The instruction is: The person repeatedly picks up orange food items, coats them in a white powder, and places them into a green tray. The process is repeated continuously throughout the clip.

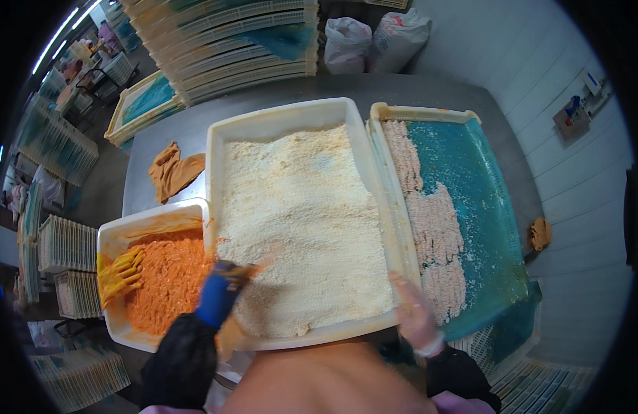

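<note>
My left hand (pixel 227 282), in a blue and dark yellow glove, is blurred over the left edge of a white tub (pixel 289 342) of pale crumbs (pixel 308 227). An orange streak (pixel 270 254) extends from its fingertips; whether they grip it is unclear. To its left, a smaller white tub (pixel 158 213) holds wet orange meat-like strips (pixel 166 279), with a yellow rubber glove (pixel 120 276) lying at its side. My right hand (pixel 415 313), in a clear glove, is extended by the crumb tub's right rim with nothing visible in it. Beside it, crumb-coated pieces (pixel 437 233) lie in rows on a teal-lined tray (pixel 474 207).
A brown cloth (pixel 175 172) lies on the metal table (pixel 422 89). Stacked cream trays (pixel 236 46) rise behind it, with white sacks (pixel 399 39) alongside. A pale panelled wall (pixel 547 103) borders the right. More tray stacks (pixel 70 243) and distant people occupy the left.
</note>
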`<state>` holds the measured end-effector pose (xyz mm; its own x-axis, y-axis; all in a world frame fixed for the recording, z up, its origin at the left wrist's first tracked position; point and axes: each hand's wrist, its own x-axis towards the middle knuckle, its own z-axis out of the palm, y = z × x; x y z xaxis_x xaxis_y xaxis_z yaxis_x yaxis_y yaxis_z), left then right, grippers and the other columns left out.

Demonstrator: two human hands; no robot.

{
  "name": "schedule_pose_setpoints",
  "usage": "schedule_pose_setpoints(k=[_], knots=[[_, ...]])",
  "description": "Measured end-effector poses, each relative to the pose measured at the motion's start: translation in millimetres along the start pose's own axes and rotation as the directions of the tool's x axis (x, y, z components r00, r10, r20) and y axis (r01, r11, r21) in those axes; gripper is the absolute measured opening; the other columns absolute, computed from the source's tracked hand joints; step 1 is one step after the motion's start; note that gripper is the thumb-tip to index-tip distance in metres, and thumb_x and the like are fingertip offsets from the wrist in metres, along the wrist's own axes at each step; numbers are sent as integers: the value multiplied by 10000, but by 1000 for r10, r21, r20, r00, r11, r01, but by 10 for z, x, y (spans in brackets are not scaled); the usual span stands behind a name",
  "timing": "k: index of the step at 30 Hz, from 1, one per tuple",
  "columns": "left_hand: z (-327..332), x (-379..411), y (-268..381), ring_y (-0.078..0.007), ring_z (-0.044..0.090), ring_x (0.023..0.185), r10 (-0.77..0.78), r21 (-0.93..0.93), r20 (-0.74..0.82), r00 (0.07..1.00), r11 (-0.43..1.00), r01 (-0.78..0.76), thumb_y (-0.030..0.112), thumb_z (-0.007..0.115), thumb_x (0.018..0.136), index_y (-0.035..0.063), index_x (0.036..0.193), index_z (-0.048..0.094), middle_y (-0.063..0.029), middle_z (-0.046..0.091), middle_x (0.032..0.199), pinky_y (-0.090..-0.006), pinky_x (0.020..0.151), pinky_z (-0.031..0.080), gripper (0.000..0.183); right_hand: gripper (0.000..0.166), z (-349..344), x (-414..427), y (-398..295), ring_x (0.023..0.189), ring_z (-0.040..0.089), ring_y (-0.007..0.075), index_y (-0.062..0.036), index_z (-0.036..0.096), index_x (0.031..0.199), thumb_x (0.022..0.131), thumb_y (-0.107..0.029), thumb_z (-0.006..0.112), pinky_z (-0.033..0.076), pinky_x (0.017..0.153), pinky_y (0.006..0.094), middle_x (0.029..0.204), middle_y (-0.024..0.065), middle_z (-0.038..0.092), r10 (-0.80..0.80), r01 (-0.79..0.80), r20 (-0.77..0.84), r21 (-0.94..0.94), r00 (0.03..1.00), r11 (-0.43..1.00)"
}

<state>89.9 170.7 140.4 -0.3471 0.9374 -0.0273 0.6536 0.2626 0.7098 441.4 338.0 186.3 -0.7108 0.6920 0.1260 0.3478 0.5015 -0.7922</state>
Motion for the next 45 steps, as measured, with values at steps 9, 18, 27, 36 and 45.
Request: schedule_pose_setpoints(k=[9,18,27,36,45], knots=[[-276,-283,-423,-287,511,744,103,362,-298,949,932,13,10,627,702,80,820,653,-116,565,759,-381,591,419,139,395,921,16,334,1145,466,288,-46,536,1164,778,-109,594,379,953,350,1223,147,509,160,-161,180,-9,971,987],[-137,-1189,-2456,-350,540,850,-383,367,-4,924,859,358,128,654,629,71,764,672,-169,599,836,-414,746,435,148,314,1090,155,136,1086,514,285,-36,592,1080,772,-97,594,403,922,340,1129,142,573,173,-186,271,24,947,982],[-619,-1167,-2197,-340,563,813,-379,383,-170,910,825,415,120,630,666,62,820,668,-165,600,852,-404,697,465,168,305,1148,176,384,1039,554,275,5,573,1091,810,-111,585,436,876,325,1123,172,570,267,-288,201,84,943,954],[-240,-973,-1970,-321,531,870,-320,600,49,946,767,229,105,605,683,29,815,578,-172,556,839,-419,693,460,155,626,2024,816,-226,1209,381,335,5,448,1225,710,-246,700,315,1001,357,1290,213,412,83,-97,247,45,965,994],[-425,-1290,-2501,-256,564,719,-704,-647,-12,710,547,532,70,628,685,52,822,569,-114,571,805,-387,627,496,149,228,684,361,180,853,553,145,-22,587,1028,826,-127,585,446,774,252,1029,60,576,414,-543,366,402,833,737]])
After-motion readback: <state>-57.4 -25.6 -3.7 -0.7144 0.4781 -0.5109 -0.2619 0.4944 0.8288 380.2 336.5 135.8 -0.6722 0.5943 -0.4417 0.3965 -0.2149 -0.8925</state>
